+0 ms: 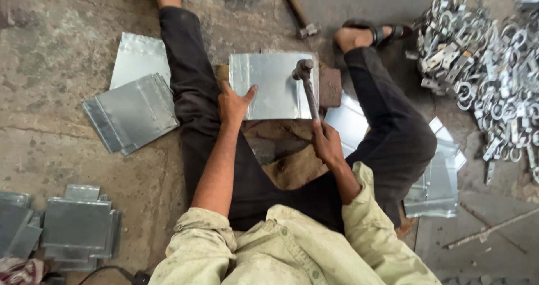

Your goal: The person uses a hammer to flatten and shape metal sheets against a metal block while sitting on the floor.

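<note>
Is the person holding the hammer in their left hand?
No, the right hand grips the dark metal hammer; the left hand presses the shiny metal sheet.

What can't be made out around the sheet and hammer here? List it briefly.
Head view only:
- What the metal sheet rests on: the sheet covers most of the block.
- Whether the hammer head touches the sheet: too small to tell.
- Right hand palm side: hidden by its own grip on the handle.
- Second hammer: its handle is cut off by the top edge.
</note>
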